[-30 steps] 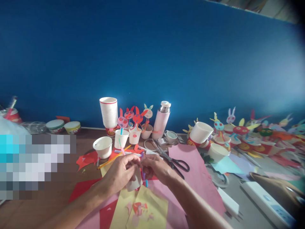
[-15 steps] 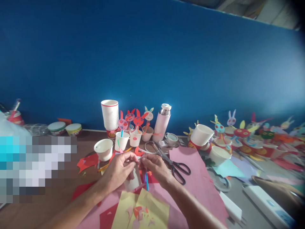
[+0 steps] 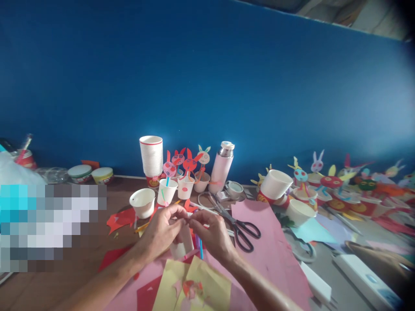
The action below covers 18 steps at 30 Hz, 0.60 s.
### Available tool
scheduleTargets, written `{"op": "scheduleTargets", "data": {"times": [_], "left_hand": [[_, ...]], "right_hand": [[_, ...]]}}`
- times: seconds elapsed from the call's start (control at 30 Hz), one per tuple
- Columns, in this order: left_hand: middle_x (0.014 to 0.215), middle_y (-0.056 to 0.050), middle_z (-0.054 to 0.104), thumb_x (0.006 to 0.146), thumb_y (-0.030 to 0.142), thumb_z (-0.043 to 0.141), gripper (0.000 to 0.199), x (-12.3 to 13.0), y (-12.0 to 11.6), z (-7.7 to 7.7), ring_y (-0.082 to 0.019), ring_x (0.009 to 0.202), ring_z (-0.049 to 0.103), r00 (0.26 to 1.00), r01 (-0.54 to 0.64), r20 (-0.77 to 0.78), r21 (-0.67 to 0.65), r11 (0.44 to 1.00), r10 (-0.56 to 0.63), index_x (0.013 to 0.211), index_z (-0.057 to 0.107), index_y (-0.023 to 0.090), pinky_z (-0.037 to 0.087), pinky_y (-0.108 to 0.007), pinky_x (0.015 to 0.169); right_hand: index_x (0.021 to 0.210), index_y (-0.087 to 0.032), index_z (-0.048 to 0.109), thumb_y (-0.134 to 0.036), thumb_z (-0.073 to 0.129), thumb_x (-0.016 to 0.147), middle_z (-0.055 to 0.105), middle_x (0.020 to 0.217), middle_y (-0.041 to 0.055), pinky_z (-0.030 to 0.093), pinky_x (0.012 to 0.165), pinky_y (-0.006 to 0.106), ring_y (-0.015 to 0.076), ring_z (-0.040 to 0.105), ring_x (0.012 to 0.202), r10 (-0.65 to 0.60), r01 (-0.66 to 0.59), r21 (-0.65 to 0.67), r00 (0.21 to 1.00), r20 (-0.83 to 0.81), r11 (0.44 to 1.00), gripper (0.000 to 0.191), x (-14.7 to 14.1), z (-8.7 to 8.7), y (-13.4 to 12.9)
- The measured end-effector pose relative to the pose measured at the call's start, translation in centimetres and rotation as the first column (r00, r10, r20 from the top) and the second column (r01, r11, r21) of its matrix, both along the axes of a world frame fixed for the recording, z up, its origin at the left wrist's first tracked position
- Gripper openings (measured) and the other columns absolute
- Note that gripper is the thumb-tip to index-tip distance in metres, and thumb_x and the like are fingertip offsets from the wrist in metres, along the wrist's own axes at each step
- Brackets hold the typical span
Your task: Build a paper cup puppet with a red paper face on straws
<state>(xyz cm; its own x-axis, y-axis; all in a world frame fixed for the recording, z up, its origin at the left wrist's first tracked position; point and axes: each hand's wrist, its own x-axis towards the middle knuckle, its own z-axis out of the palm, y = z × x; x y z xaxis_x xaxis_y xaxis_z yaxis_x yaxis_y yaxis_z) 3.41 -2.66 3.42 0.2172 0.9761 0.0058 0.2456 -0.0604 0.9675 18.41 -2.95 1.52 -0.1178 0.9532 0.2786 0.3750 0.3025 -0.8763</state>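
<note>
My left hand (image 3: 166, 226) is closed around a white paper cup (image 3: 182, 249), which hangs tilted below the fingers. My right hand (image 3: 210, 226) is pinched against the left fingertips at the cup's upper end; whatever lies between the fingertips is too small and hidden to make out. Just under the right hand a blue straw (image 3: 201, 248) shows beside a purple one. Scissors with black handles (image 3: 244, 233) rest to the right of that hand. Below the cup, yellow paper (image 3: 210, 276) carries several red and pink scraps.
Rabbit figures on straws stand in cups (image 3: 167, 192) behind my hands, beside a stack of paper cups (image 3: 151, 155) and a pink thermos (image 3: 221, 168). More decorated cups (image 3: 301, 194) line the right. Pink paper (image 3: 269, 259) covers the tabletop's middle. A pixelated patch hides the left.
My right fingertips have moved slightly left, closing against the left ones. The left hand stays on the cup, and the whole view has shifted a little.
</note>
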Motion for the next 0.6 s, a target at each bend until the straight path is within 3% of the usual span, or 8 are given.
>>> {"op": "scheduleTargets", "data": {"times": [0.2, 0.4, 0.6], "left_hand": [[0.057, 0.007, 0.053, 0.075, 0.027, 0.055, 0.008, -0.01, -0.02, -0.21, -0.007, 0.039, 0.048, 0.999, 0.02, 0.045, -0.003, 1.0, -0.019, 0.076, 0.053, 0.019, 0.042, -0.018, 0.04], [0.074, 0.001, 0.059, 0.076, 0.032, 0.055, 0.026, -0.07, 0.09, -0.4, -0.009, 0.044, 0.051, 0.996, 0.056, 0.064, -0.018, 0.998, -0.055, 0.099, 0.057, 0.018, 0.043, -0.019, 0.039], [0.068, 0.001, 0.061, 0.077, 0.035, 0.054, 0.025, -0.01, 0.25, -0.35, -0.008, 0.04, 0.05, 0.997, 0.064, 0.035, 0.01, 0.998, -0.064, 0.091, 0.061, 0.017, 0.041, -0.019, 0.039]], "right_hand": [[0.068, -0.017, 0.064, -0.015, 0.054, 0.075, 0.063, 0.062, -0.0023, 0.04, 0.058, 0.019, 0.0109, 0.055, 0.059, -0.043, 0.041, 0.051, 0.998, 0.048, 0.998, 0.013, -0.12, 0.05, -0.35], [0.065, -0.017, 0.061, -0.015, 0.053, 0.075, 0.06, 0.059, -0.0038, 0.038, 0.057, 0.018, 0.0099, 0.054, 0.058, -0.048, 0.04, 0.096, 0.996, 0.075, 0.995, 0.014, -0.09, -0.02, -0.43], [0.065, -0.017, 0.062, -0.016, 0.051, 0.077, 0.058, 0.058, -0.0047, 0.037, 0.057, 0.017, 0.009, 0.053, 0.057, -0.015, 0.011, 0.077, 0.998, 0.056, 0.997, 0.016, -0.04, 0.31, -0.52]]}}
